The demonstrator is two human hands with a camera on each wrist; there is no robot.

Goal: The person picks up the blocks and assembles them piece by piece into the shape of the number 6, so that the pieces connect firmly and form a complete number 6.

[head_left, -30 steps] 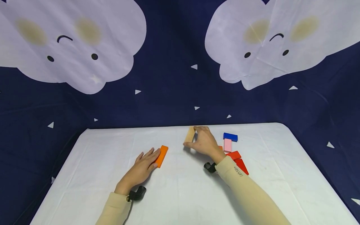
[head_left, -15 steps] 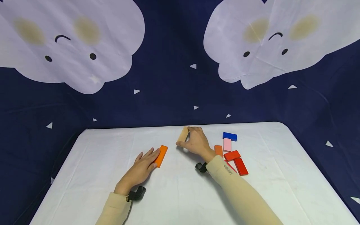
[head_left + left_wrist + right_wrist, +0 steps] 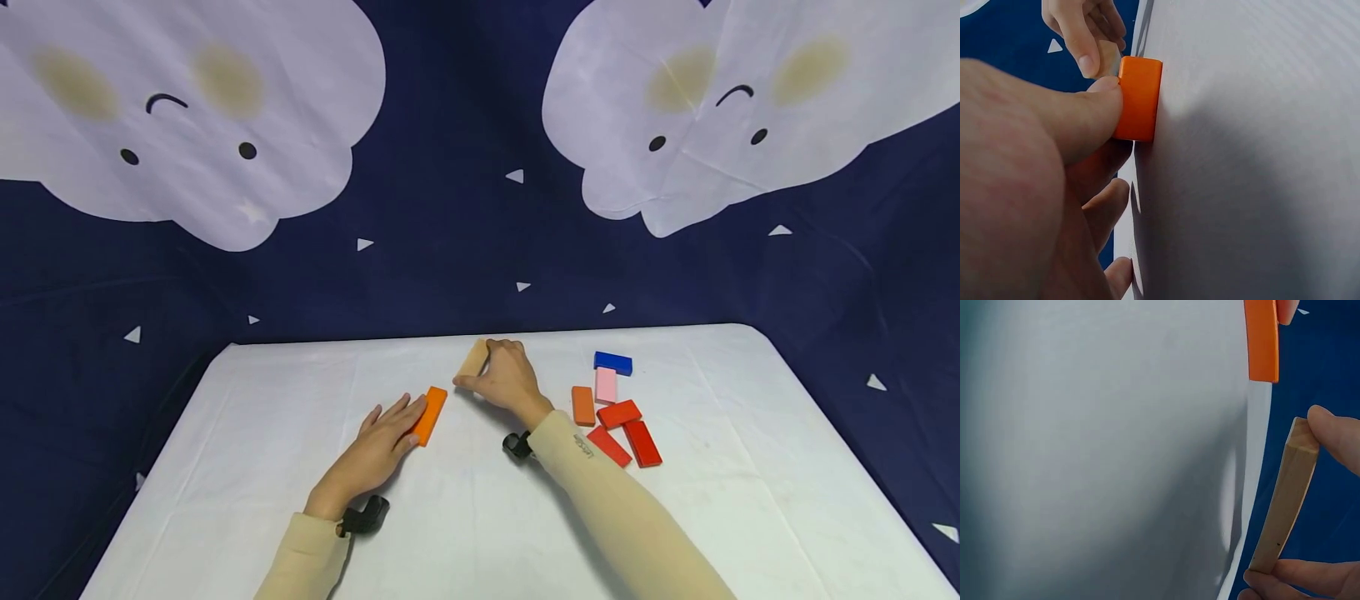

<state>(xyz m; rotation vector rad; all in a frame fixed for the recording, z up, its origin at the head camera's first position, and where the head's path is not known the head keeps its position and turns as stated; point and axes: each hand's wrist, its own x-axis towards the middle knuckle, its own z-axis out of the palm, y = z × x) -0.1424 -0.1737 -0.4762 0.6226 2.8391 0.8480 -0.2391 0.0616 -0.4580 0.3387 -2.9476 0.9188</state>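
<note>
My left hand [image 3: 375, 454] rests on the table at the left side of an orange block [image 3: 432, 416], thumb and index finger on it. In the left wrist view the thumb touches the side of the orange block [image 3: 1140, 99], while the other fingers spread below. To the right, my right hand [image 3: 507, 379] pinches a plain wooden block [image 3: 473, 357] by its two ends, thumb at the near end. The right wrist view shows the wooden block [image 3: 1285, 500] tilted and raised above the cloth. It is just beyond and to the right of the orange block.
On the white table [image 3: 262, 433], at the right, lie a blue block [image 3: 613, 363], a pink block [image 3: 606, 386], a darker orange block [image 3: 582, 406] and several red blocks [image 3: 642, 443]. A dark blue cloth with clouds [image 3: 450, 275] hangs behind the table.
My right hand has carried the wooden block leftward, closer to the orange block. Its arm has uncovered the darker orange block and a red one. My left hand stays in place.
</note>
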